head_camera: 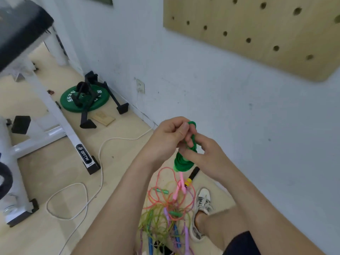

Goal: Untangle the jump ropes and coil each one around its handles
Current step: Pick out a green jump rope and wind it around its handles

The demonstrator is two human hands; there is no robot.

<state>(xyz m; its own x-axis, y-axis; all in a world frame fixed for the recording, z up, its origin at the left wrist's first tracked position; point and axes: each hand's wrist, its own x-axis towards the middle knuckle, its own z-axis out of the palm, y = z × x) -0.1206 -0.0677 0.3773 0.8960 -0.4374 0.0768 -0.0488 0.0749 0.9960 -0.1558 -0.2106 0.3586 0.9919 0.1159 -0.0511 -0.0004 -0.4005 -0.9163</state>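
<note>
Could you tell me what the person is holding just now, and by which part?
The green jump rope, coiled: the left grip pinches its top loop, and the right grip curls round the coil's middle.

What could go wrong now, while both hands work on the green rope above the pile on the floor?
1. The left hand and right hand pinch only the upper loops of the green rope. If the fingers slip, the coil below might unwind.
2. The coil hangs over the tangled pile. If dropped, it could snag there again.
3. The shoe stands right beside loose strands of the pile, so a step may catch them.
</note>
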